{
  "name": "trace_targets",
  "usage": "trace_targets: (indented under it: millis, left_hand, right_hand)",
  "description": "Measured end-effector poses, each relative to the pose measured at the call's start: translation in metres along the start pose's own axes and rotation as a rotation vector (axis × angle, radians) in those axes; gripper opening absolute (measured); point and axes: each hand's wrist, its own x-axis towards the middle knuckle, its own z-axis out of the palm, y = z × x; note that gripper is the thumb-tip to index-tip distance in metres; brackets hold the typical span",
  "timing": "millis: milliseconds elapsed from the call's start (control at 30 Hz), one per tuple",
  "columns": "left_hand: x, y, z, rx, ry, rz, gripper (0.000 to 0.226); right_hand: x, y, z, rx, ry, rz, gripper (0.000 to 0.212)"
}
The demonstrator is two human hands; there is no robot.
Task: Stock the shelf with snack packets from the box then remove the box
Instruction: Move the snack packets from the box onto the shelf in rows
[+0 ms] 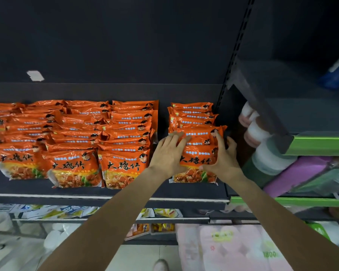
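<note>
- Dark grey shelf (37,187) carries four front-to-back rows of orange snack packets; judging by that, most of the stocking looks done.
- Three left rows (72,137) run deep, the packets overlapping like tiles and leaning back, printed faces toward the aisle.
- Rightmost row (192,116) is the one being worked on, set apart from the third row by a bare gap and close to the slotted upright (236,51).
- Front packets (197,153) of that row sit between both hands, near the shelf's front edge; each packet's long axis runs left to right, its top seal toward the back wall and its food picture toward the aisle.
- Left hand (167,153) lies against the stack's left side, fingers fairly straight across the top, a flat pressing grip.
- Right hand (224,159) curls round the stack's right edge, thumb on the front face, a closed grip on the packets.
- No box is in view, so how many packets are left cannot be told; removing the box seems yet to come.
</note>
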Motion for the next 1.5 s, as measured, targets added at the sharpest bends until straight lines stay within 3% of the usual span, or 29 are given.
trace_targets:
  millis: [167, 433, 567, 700, 800, 1100, 1367, 1500]
  left_hand:
    - [0.011, -0.002, 0.0, 0.093, -0.105, 0.025, 0.105]
    - [0.009, -0.017, -0.002, 0.215, -0.103, -0.018, 0.1]
    - [0.011, -0.022, -0.014, 0.113, -0.091, -0.004, 0.088]
    - [0.034, -0.025, -0.03, -0.1, 0.036, -0.014, 0.061]
    - [0.065, -0.027, -0.032, -0.12, 0.104, -0.013, 0.049]
    - [0.131, -0.059, -0.013, -0.075, -0.132, -0.016, 0.06]
    - [0.124, -0.089, -0.016, -0.048, -0.105, -0.092, 0.057]
    - [0.111, -0.095, -0.022, -0.134, -0.091, -0.051, 0.053]
  right_hand:
    - [0.013, -0.002, -0.006, 0.078, -0.142, 0.017, 0.127]
    - [0.019, -0.019, 0.02, 0.078, -0.09, -0.061, 0.117]
    - [0.02, -0.028, 0.022, 0.07, -0.134, -0.097, 0.111]
    - [0.034, -0.032, -0.008, 0.132, 0.082, -0.096, 0.081]
    - [0.06, -0.034, -0.024, 0.045, 0.17, -0.078, 0.073]
    - [0.124, -0.04, -0.013, 0.061, -0.068, 0.095, 0.092]
    - [0.138, -0.057, 0.005, 0.053, -0.176, 0.008, 0.078]
    - [0.133, -0.064, 0.002, 0.054, -0.213, -0.011, 0.075]
